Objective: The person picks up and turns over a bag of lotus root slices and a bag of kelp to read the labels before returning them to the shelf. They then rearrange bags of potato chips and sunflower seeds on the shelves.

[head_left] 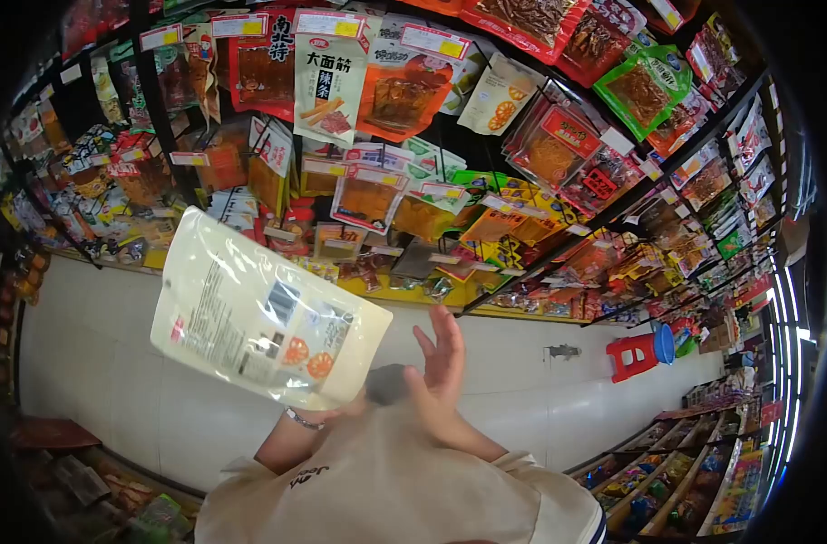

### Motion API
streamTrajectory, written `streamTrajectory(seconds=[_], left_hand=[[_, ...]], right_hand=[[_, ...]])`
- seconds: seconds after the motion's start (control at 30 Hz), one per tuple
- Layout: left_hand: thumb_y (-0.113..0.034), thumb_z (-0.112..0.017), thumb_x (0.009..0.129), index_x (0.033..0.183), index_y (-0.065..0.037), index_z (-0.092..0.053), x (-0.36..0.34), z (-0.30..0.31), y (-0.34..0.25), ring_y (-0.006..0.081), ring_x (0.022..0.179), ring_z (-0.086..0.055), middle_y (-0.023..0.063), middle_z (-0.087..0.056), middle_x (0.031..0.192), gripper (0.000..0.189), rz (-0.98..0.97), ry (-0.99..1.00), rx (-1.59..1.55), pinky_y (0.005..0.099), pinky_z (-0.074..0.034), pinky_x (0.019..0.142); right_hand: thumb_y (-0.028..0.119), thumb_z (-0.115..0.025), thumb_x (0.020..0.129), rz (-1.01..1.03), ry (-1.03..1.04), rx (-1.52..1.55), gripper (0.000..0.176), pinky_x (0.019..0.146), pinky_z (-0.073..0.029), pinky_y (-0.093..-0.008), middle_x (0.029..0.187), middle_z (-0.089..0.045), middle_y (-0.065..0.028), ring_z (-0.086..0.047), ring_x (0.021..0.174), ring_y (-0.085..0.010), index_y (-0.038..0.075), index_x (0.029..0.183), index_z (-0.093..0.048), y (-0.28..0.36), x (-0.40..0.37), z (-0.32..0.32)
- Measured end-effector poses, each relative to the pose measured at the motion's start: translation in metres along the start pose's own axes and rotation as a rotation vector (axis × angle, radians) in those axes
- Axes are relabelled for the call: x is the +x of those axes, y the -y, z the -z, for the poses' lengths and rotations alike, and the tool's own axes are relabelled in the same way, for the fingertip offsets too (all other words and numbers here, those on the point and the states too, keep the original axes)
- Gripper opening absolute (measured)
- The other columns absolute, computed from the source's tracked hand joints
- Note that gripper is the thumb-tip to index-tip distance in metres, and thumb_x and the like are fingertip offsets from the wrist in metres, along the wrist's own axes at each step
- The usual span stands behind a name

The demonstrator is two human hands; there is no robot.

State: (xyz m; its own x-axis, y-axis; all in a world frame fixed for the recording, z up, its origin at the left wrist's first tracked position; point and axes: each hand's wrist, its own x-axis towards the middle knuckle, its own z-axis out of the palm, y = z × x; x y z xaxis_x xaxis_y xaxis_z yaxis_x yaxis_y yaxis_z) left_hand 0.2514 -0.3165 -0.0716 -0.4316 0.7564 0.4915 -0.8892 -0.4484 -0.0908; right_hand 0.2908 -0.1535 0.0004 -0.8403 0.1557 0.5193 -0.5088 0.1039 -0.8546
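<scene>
A cream snack pouch [250, 317] is held up in front of my body at the left, tilted, its back panel with small print, a barcode and orange slice pictures towards me. My left hand [343, 410] grips it by the lower right edge; most of its fingers are hidden behind the pouch, and a bracelet [302, 419] circles that wrist. To the right of the pouch, my right hand [442, 367] is raised with fingers apart, touching nothing. A similar cream pouch [501, 95] with orange slices hangs on the rack ahead.
Racks of hanging snack packets stand ahead, among them a white and green packet [330, 77] and a green one [645, 88]. Pale floor [513, 381] lies below. At the right stand a red stool [633, 356], a blue basin [664, 344] and low shelves [676, 471] of goods.
</scene>
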Motion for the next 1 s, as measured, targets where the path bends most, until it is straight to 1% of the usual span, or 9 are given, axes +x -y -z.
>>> streamTrajectory(seconds=[0.07,0.1,0.27,0.33,0.4,0.5,0.83,0.93,1.0], left_hand=[[-0.039,-0.049,0.088,0.115,-0.008,-0.053,-0.010,-0.006,0.007,0.0130,0.078,-0.058,0.0044,-0.062,0.095,0.042,-0.560,-0.951,0.316,0.0254,-0.047,0.064],[-0.039,-0.049,0.088,0.115,-0.008,-0.053,-0.019,-0.005,0.006,0.0130,0.078,-0.058,0.0044,-0.062,0.095,0.042,-0.566,-0.966,0.309,0.0254,-0.047,0.064],[-0.029,-0.050,0.091,0.120,-0.001,-0.048,-0.083,0.011,-0.011,0.0155,0.095,-0.058,0.0075,-0.060,0.109,0.041,-0.405,-0.461,0.513,0.0296,-0.047,0.082],[-0.028,-0.052,0.091,0.118,0.000,-0.048,-0.070,-0.013,-0.004,0.0144,0.096,-0.057,0.0075,-0.059,0.109,0.040,-0.506,-0.647,0.702,0.0290,-0.046,0.083],[-0.032,-0.052,0.090,0.114,0.001,-0.050,-0.076,-0.015,-0.001,0.0115,0.096,-0.057,0.0066,-0.059,0.108,0.041,-0.572,-0.919,1.001,0.0274,-0.045,0.084],[-0.034,-0.052,0.090,0.112,0.001,-0.051,-0.081,-0.018,0.001,0.0112,0.096,-0.056,0.0060,-0.059,0.109,0.041,-0.643,-0.978,1.018,0.0270,-0.045,0.084],[-0.036,-0.055,0.088,0.112,0.001,-0.051,-0.077,-0.035,-0.001,0.0106,0.097,-0.056,0.0046,-0.060,0.108,0.045,-0.636,-0.938,1.115,0.0263,-0.044,0.084],[-0.033,-0.057,0.087,0.112,0.001,-0.052,-0.080,-0.025,-0.007,0.0101,0.096,-0.055,0.0036,-0.060,0.107,0.042,-0.538,-0.929,1.142,0.0257,-0.044,0.083],[-0.029,-0.058,0.087,0.112,0.000,-0.052,-0.080,-0.017,-0.014,0.0095,0.095,-0.055,0.0027,-0.060,0.108,0.038,-0.382,-0.921,1.151,0.0252,-0.044,0.083]], right_hand=[[0.009,-0.057,0.080,-0.061,0.127,0.039,0.075,0.103,-0.025,-0.0479,0.146,-0.014,-0.0153,-0.015,0.135,-0.0320,0.007,0.141,-0.012,0.000,0.000,-0.006],[0.009,-0.057,0.080,-0.076,0.130,0.046,0.075,0.103,-0.025,-0.0479,0.146,-0.014,-0.0153,-0.015,0.135,-0.0320,0.007,0.141,-0.012,-0.001,0.003,-0.010],[0.002,-0.053,0.081,-0.058,0.255,0.206,0.070,0.102,-0.028,-0.0456,0.142,-0.021,-0.0162,-0.024,0.132,-0.0318,0.004,0.139,-0.014,-0.007,0.005,-0.016],[0.002,-0.052,0.082,-0.071,0.276,0.304,0.067,0.102,-0.029,-0.0433,0.140,-0.027,-0.0154,-0.029,0.130,-0.0291,0.004,0.139,-0.015,-0.017,-0.008,-0.013],[0.004,-0.052,0.084,-0.346,0.384,0.211,0.059,0.100,-0.032,-0.0367,0.132,-0.038,-0.0117,-0.038,0.122,-0.0210,0.002,0.135,-0.022,-0.033,-0.031,-0.001],[0.006,-0.053,0.085,-0.427,0.220,0.500,0.054,0.098,-0.033,-0.0320,0.127,-0.043,-0.0083,-0.042,0.116,-0.0153,0.000,0.132,-0.027,-0.035,-0.024,-0.017],[0.006,-0.054,0.083,-0.349,0.231,0.526,0.057,0.099,-0.032,-0.0338,0.130,-0.039,-0.0101,-0.040,0.119,-0.0177,0.000,0.133,-0.025,-0.053,-0.031,-0.025],[0.021,-0.059,0.084,-0.427,0.172,0.489,0.067,0.104,-0.027,-0.0360,0.137,-0.032,-0.0102,-0.033,0.126,-0.0199,0.001,0.136,-0.020,-0.062,-0.040,-0.016],[0.042,-0.060,0.082,-0.361,0.118,0.784,0.082,0.107,-0.021,-0.0388,0.142,-0.025,-0.0092,-0.025,0.131,-0.0224,0.002,0.139,-0.016,-0.057,-0.036,-0.012]])
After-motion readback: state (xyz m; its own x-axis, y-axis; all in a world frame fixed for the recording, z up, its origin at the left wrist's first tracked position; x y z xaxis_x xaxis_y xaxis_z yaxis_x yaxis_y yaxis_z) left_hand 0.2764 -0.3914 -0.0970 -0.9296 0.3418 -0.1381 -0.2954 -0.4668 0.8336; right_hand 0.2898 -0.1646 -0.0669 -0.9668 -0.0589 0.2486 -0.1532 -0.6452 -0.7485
